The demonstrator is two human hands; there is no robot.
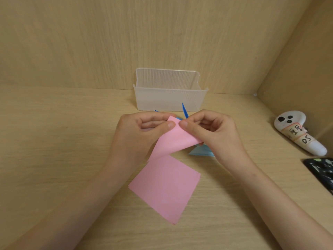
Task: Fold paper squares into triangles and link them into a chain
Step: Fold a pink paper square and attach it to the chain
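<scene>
The left hand [142, 129] and right hand [212, 130] are raised side by side above the wooden desk [63, 141], fingers curled, thumb tips almost touching. Both hands pinch the far corner of the upper pink sheet [174, 139] between thumb and forefinger. This sheet hangs from the pinch in a loose curve and slopes down toward the person, where its near edge meets the lower pink square [165, 186]. The lower pink square lies flat on the desk, turned so that one corner points at the person. Whether the two pink pieces are joined along that edge cannot be told. A light blue folded piece [201, 151] lies on the desk, partly hidden under the right hand. A dark blue paper tip [184, 110] stands up just behind the fingers. A translucent plastic box [169, 98] sits behind the hands, against the back wall. At the right, well apart from the paper, lie a white controller [297, 130] with handwritten tape labels and a black phone [322, 170] at the frame edge
</scene>
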